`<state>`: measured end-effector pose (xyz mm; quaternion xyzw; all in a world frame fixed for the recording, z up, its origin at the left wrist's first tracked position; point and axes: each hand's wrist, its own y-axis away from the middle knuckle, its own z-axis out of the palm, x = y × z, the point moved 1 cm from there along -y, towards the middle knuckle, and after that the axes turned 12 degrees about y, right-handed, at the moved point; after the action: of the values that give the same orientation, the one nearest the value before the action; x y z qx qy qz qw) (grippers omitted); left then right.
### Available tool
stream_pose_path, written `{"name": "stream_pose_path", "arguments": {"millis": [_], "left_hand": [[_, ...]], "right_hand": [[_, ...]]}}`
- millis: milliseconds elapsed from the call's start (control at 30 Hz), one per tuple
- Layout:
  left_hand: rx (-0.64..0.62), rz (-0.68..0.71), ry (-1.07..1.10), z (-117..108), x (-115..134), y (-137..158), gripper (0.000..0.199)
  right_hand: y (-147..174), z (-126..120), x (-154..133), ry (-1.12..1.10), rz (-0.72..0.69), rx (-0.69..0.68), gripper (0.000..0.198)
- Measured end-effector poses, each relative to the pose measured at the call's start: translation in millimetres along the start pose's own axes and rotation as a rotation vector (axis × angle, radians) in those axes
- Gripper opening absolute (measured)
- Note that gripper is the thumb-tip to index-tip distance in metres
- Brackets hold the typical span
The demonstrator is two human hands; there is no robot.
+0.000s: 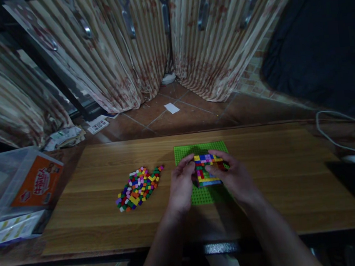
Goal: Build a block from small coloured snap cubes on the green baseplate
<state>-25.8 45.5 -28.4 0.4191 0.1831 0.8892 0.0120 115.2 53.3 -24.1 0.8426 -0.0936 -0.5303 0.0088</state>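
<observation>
Loose bricks (137, 189) are heaped on the wooden table (278, 173); by the left hand (182, 187), fingers curled, the brick block (203, 173) is gripped above the green baseplate (202, 196); its right side is pinched between the right hand's (235, 176) thumb and fingers

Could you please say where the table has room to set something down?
The brown wooden tabletop is bare right of the right forearm and left of the multicoloured brick pile. The left hand, right hand and colourful brick build crowd the green studded baseplate.
</observation>
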Motion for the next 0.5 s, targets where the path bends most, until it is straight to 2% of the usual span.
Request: {"name": "stream_pose_path", "arguments": {"millis": [200,500], "left_hand": [[-0.025,0.073,-0.139,5,-4,-1,0.039],[-0.011,0.120,-0.218,11,-7,0,0.032]], "right_hand": [[-1,0,1,-0.040,-0.009,0.038,0.044],[0,0,0,0.026,-0.054,0.062,0.042]]}}
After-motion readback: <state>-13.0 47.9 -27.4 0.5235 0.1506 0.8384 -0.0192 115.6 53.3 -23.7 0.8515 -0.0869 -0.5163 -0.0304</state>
